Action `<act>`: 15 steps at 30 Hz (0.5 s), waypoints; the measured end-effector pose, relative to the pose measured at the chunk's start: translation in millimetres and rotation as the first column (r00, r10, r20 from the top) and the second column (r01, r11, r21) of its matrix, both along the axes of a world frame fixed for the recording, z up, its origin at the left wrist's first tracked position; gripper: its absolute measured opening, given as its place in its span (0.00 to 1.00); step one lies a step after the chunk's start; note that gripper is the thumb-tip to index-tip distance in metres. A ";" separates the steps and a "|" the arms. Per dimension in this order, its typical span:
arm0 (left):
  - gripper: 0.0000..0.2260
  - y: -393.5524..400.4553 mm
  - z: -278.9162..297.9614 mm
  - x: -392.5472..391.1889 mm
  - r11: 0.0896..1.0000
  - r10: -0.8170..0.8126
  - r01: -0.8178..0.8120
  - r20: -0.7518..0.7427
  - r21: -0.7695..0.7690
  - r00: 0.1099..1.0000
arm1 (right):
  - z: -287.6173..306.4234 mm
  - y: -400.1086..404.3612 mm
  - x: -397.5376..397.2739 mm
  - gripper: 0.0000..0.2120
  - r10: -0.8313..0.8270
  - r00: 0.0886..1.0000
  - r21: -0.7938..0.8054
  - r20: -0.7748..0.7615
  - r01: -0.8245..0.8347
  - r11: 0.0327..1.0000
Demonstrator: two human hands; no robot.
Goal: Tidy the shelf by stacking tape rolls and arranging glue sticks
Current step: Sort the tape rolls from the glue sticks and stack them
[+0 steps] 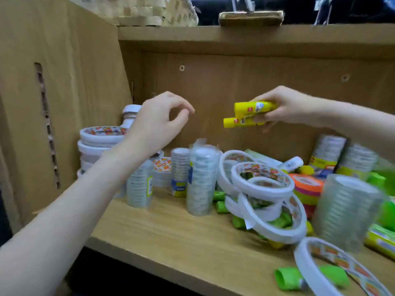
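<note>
My right hand (pixel 286 107) grips two yellow glue sticks (pixel 250 113) in the air above the shelf, their ends pointing left. My left hand (pixel 159 121) hovers to their left with loosely curled fingers and holds nothing. Under it, in the shelf's back left corner, stands a stack of white tape rolls (pixel 97 146). A loose heap of white tape rolls (pixel 263 189) lies mid-shelf over several green glue sticks (pixel 220 201). Wrapped sleeves of clear tape (pixel 202 178) stand upright between the stack and the heap.
The wooden shelf board (pixel 166 233) is bare at its front left. More tape sleeves (pixel 346 212), an orange roll (pixel 307 184) and green packs crowd the right. A green glue stick (pixel 288 278) and a white roll (pixel 333 265) lie at the front edge. A white bottle (pixel 130 114) stands at the back left.
</note>
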State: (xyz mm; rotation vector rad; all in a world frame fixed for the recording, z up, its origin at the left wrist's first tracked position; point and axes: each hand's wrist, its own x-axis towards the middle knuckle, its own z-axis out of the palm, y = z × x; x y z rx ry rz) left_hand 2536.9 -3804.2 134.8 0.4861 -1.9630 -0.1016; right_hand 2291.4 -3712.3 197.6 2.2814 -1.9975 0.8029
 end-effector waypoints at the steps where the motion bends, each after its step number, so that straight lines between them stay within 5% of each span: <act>1: 0.13 11.1 -6.1 -4.2 1.000 -0.027 0.027 -0.041 -0.012 0.999 | 2.2 17.6 -1.1 0.12 -0.021 0.999 -0.053 0.044 0.023 0.998; 4: 0.11 47.8 -23.4 -22.0 0.995 -0.097 0.097 -0.023 -0.017 0.995 | 9.3 71.0 -12.0 0.12 -0.093 0.988 -0.161 0.120 0.112 0.981; 11: 0.17 130.8 -17.3 -99.1 0.974 -0.225 0.228 0.175 0.002 0.959 | -6.4 190.8 -80.5 0.03 -0.454 0.891 0.006 -0.022 0.454 0.891; 15: 0.24 157.9 -14.0 -152.8 0.969 -0.222 0.247 0.386 -0.017 0.896 | -18.4 230.7 -121.4 0.08 -0.623 0.707 -0.036 -0.335 0.651 0.759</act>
